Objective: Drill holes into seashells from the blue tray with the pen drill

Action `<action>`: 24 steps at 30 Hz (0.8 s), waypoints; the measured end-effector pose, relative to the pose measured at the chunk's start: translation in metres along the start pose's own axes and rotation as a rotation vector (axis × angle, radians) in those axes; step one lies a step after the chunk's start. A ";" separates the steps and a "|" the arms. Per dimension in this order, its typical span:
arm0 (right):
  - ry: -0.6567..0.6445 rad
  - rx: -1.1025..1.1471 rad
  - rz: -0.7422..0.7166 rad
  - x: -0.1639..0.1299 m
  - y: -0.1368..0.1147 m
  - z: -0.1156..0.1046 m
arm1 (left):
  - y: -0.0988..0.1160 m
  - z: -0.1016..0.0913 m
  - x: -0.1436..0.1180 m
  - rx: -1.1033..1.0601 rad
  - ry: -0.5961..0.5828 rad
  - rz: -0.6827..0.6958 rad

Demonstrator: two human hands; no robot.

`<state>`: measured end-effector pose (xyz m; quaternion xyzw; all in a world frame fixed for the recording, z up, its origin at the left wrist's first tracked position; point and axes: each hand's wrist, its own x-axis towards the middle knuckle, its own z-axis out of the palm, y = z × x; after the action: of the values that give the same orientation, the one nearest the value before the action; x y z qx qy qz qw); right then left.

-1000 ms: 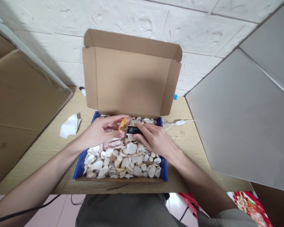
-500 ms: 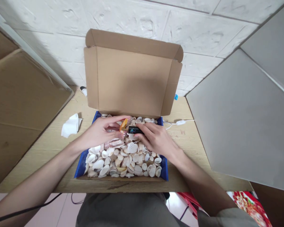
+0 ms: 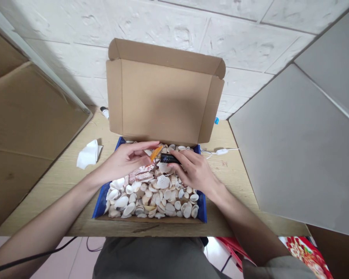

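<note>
We hold an orange piece [image 3: 155, 153], thin, smooth and slightly curved, above the far half of a box of shells. Just beside it is the front end of a black tool [image 3: 168, 158], a short, round tube with a slightly glossy skin; we cannot tell whether its small tip touches the orange piece.

Our left hand [image 3: 127, 159] comes in from the side, its back turned up, the index finger stretched long over the top and the thumb below, pinching the orange piece at the fingertips. Our right hand [image 3: 194, 169] is wrapped around the black tool, fingers curled together over it and the thumb underneath, the wrist angled inward. Both forearms slant in from the near corners.

Below lie the shells [image 3: 157, 199], mostly white and cream, rounded and chalky, with some pinkish ribbed ones under the left hand. The box [image 3: 202, 211] has blue side walls, and its plain brown cardboard lid [image 3: 163, 102] stands raised at the back. A crumpled white tissue [image 3: 88, 154] lies left on the pale wood-grained table [image 3: 72, 190]; behind rises a rough white brick-patterned wall [image 3: 163, 23].
</note>
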<state>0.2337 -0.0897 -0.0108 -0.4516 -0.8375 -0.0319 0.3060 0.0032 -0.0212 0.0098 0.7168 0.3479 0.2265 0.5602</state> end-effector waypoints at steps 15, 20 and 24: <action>0.006 0.027 -0.018 0.000 -0.001 -0.002 | -0.005 -0.003 -0.002 0.064 -0.051 0.046; 0.050 0.037 0.081 -0.002 0.001 0.000 | 0.000 -0.022 -0.002 0.210 0.095 0.086; 0.107 0.008 0.223 -0.002 0.001 0.001 | 0.000 -0.038 -0.003 0.533 0.140 0.182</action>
<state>0.2350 -0.0902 -0.0136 -0.5383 -0.7647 -0.0183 0.3539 -0.0260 0.0005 0.0200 0.8497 0.3672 0.2251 0.3040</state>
